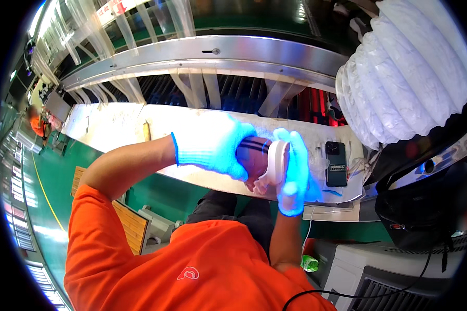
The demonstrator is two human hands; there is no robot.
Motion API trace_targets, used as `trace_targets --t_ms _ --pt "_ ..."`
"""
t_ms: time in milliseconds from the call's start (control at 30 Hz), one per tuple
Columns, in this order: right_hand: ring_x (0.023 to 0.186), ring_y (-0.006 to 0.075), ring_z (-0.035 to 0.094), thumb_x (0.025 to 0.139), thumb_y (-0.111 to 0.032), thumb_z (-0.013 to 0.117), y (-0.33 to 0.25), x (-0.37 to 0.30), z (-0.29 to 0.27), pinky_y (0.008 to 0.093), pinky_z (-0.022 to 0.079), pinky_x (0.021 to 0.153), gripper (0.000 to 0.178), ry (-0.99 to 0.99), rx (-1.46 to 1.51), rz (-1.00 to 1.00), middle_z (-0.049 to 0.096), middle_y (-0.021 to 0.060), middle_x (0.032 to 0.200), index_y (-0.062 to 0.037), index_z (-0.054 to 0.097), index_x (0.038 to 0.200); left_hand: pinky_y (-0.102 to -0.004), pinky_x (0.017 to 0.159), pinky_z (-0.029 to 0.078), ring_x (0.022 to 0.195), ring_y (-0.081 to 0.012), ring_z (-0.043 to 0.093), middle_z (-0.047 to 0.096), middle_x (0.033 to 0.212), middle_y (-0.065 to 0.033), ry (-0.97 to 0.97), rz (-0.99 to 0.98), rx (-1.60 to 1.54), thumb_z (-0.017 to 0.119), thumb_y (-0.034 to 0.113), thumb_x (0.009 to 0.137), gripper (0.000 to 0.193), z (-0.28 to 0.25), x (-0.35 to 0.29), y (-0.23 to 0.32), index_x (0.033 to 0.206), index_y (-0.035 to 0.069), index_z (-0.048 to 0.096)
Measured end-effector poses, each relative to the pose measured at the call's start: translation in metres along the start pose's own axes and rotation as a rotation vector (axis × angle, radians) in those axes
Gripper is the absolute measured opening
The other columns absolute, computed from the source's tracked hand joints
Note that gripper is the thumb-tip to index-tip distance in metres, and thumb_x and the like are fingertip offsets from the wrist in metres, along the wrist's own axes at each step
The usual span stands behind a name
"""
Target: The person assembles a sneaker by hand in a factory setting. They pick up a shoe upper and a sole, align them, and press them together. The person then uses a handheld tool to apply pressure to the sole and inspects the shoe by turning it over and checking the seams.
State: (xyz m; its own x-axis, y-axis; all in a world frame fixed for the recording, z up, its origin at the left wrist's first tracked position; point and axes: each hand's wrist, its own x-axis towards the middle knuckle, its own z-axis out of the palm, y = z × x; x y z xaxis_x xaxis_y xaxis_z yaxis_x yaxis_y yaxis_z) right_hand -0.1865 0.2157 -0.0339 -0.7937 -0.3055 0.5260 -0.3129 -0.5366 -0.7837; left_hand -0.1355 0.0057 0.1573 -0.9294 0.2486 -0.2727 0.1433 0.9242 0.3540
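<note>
In front of me, above the pale worktop [174,116], a shoe [255,160] with a dark purplish upper, black stripes and a thick white sole is held on its side. My left hand [215,147], in a white knit glove lit bright blue, wraps round the upper from the left. On the right my right hand [297,168], gloved the same way, presses along the white sole with its fingers stretched upward. Part of the shoe is hidden behind both gloves, and pinkish edges show at its lower end.
A black phone [336,173] and a small blue strip [331,192] lie to the right; a yellow tool [147,130] lies left. Behind runs a metal housing [275,57] with hanging plastic strips [192,85]. A white duct [404,78] and black bag [417,210] stand right.
</note>
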Motion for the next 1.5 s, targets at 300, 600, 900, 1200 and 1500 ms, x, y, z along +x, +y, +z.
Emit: trace_targets --t_ms 300,600,900,1200,1500 --pt "0.133 0.028 0.068 0.094 -0.037 0.085 -0.08 0.047 -0.007 0.0421 0.053 0.115 0.073 -0.276 -0.361 0.331 0.069 0.0195 0.147 0.0034 0.064 0.151 -0.0432 0.085 0.064 0.093 -0.0376 0.081 0.083 0.109 -0.0193 -0.021 0.222 0.009 0.099 0.047 0.07 0.08 0.0 0.021 -0.02 0.136 0.007 0.076" --pt "0.101 0.0202 0.074 0.093 -0.016 0.086 -0.093 0.028 0.017 0.0362 0.059 0.092 0.028 -0.106 -0.513 0.244 0.076 0.0084 0.11 -0.0009 0.077 0.116 -0.047 0.118 0.053 0.142 -0.0421 0.062 0.054 0.164 -0.0217 0.572 0.455 -0.265 0.104 0.037 0.065 0.12 0.044 0.008 -0.097 0.166 0.007 0.047" --pt "0.104 0.0199 0.072 0.085 -0.011 0.091 -0.109 0.005 0.075 0.0362 0.059 0.095 0.043 -0.096 -0.799 0.125 0.074 0.01 0.115 0.0007 0.075 0.124 -0.0405 0.113 0.056 0.134 -0.0242 0.069 0.072 0.146 -0.0168 0.513 0.042 -1.058 0.1 0.015 0.079 0.102 0.207 -0.012 -0.048 0.165 0.004 0.046" --pt "0.102 0.033 0.074 0.079 -0.008 0.095 -0.075 -0.146 0.096 0.0399 0.06 0.092 0.048 -0.289 -0.685 0.108 0.072 0.0162 0.117 -0.0006 0.072 0.121 -0.042 0.112 0.057 0.132 -0.0337 0.073 0.072 0.146 -0.0192 0.265 -0.226 -0.899 0.102 0.04 0.075 0.113 0.341 -0.145 -0.061 0.167 0.008 0.044" --pt "0.105 0.0332 0.074 0.08 -0.01 0.094 -0.047 -0.163 0.079 0.0391 0.062 0.091 0.048 -0.279 -0.615 0.292 0.072 0.0146 0.117 -0.0022 0.073 0.123 -0.0431 0.12 0.052 0.14 -0.033 0.066 0.065 0.153 -0.0188 0.204 -0.326 -0.99 0.102 0.035 0.077 0.105 0.328 -0.154 -0.052 0.162 0.003 0.049"
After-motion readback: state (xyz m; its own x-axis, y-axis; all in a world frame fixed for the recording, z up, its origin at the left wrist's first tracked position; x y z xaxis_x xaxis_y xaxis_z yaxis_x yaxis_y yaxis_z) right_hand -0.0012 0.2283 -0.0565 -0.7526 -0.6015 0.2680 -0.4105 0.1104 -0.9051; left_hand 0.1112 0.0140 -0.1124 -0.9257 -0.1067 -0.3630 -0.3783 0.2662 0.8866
